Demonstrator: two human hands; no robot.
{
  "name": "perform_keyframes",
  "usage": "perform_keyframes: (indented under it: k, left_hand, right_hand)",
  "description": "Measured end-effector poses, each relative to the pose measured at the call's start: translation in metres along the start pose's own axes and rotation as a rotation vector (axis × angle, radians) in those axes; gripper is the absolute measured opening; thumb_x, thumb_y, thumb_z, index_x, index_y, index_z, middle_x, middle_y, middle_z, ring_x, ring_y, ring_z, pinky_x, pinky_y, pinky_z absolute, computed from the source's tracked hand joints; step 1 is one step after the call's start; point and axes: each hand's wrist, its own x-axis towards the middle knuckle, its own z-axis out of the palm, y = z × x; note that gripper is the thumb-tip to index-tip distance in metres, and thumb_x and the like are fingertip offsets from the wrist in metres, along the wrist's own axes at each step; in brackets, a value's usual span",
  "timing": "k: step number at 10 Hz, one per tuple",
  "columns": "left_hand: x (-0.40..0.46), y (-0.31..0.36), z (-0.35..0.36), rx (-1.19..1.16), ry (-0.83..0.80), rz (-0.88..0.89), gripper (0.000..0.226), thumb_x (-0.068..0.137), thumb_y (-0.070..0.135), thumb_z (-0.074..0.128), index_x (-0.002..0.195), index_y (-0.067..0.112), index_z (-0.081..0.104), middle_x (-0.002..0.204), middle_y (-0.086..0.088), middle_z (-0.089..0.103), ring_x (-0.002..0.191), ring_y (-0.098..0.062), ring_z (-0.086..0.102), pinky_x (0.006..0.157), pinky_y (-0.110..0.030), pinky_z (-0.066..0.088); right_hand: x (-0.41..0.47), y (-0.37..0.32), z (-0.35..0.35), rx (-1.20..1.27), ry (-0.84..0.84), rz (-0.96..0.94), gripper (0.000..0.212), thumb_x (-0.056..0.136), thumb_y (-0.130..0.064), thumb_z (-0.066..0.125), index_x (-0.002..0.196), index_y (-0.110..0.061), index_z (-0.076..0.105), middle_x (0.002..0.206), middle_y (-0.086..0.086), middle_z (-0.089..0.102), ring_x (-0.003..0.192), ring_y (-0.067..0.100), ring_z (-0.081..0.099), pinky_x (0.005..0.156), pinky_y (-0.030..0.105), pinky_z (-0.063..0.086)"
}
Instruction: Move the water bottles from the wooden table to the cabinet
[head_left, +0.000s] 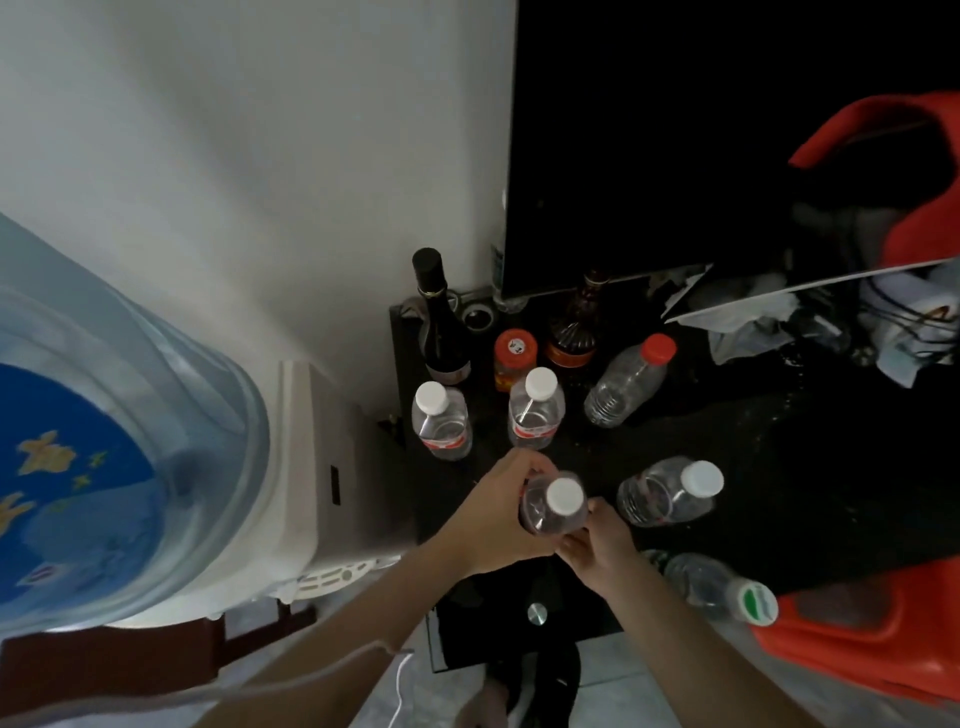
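Observation:
My left hand (493, 514) is wrapped around a clear water bottle with a white cap (558, 501), upright above the near part of the black cabinet top (779, 467). My right hand (597, 551) touches the same bottle from the right, fingers against its side. Two white-capped bottles stand further back (441, 421) (537, 410). Another white-capped bottle (670, 491) stands to the right. A red-capped bottle (628, 382) stands behind it. A bottle with a green-and-white cap (722, 587) lies at the cabinet's near right edge.
A water dispenser (311, 467) with a big blue jug (104, 441) stands at the left. A dark wine bottle (441, 322), an orange-lidded jar (514, 358) and a brown bottle (571, 332) stand at the back. A black screen (675, 156) rises behind; red plastic (872, 634) sits right.

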Motion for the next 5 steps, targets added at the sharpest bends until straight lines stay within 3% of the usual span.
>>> perform_keyframes:
  k: [1, 2, 3, 4, 5]
  left_hand:
    - [0.001, 0.000, 0.003, 0.003, -0.019, -0.004, 0.055, 0.069, 0.037, 0.082, 0.116, 0.029, 0.054, 0.121, 0.009, 0.057, 0.113, -0.015, 0.062, 0.097, -0.044, 0.055]
    - [0.003, 0.005, 0.002, 0.024, -0.053, -0.005, 0.058, 0.071, 0.040, 0.082, 0.121, 0.029, 0.055, 0.125, 0.010, 0.056, 0.116, -0.009, 0.060, 0.100, -0.038, 0.054]
    - [-0.001, 0.008, 0.001, 0.063, -0.065, 0.007, 0.057, 0.075, 0.030, 0.082, 0.124, 0.026, 0.055, 0.125, 0.012, 0.056, 0.114, -0.003, 0.057, 0.099, -0.027, 0.050]
    - [-0.010, 0.014, -0.002, 0.133, -0.046, 0.001, 0.065, 0.075, 0.023, 0.085, 0.132, 0.023, 0.053, 0.130, 0.010, 0.052, 0.116, 0.002, 0.052, 0.102, -0.017, 0.043]
    - [-0.017, 0.018, -0.004, 0.192, -0.029, -0.018, 0.086, 0.073, 0.026, 0.088, 0.146, 0.020, 0.044, 0.146, 0.006, 0.041, 0.133, -0.006, 0.043, 0.116, -0.024, 0.036]
  right_hand:
    - [-0.002, -0.001, 0.000, -0.006, 0.011, 0.002, 0.017, 0.099, -0.018, 0.042, 0.094, -0.008, 0.055, 0.086, 0.015, 0.060, 0.072, 0.026, 0.056, 0.063, 0.036, 0.048]
    - [-0.002, -0.001, -0.003, -0.026, 0.011, -0.001, 0.012, 0.098, -0.013, 0.045, 0.093, -0.011, 0.055, 0.088, 0.012, 0.058, 0.061, 0.021, 0.062, 0.050, 0.029, 0.051]
    - [-0.010, 0.001, -0.008, -0.029, -0.048, 0.002, 0.014, 0.099, -0.016, 0.043, 0.096, -0.009, 0.055, 0.086, 0.009, 0.052, 0.034, 0.011, 0.055, 0.055, 0.032, 0.054]
    - [-0.023, 0.003, -0.015, -0.048, -0.076, 0.037, 0.031, 0.104, -0.027, 0.040, 0.118, -0.001, 0.050, 0.114, 0.021, 0.050, 0.081, 0.025, 0.069, 0.099, 0.045, 0.044]
    - [-0.046, 0.006, -0.019, -0.120, -0.077, 0.062, 0.039, 0.104, -0.030, 0.041, 0.122, 0.003, 0.050, 0.120, 0.026, 0.049, 0.125, 0.039, 0.051, 0.106, 0.048, 0.040]
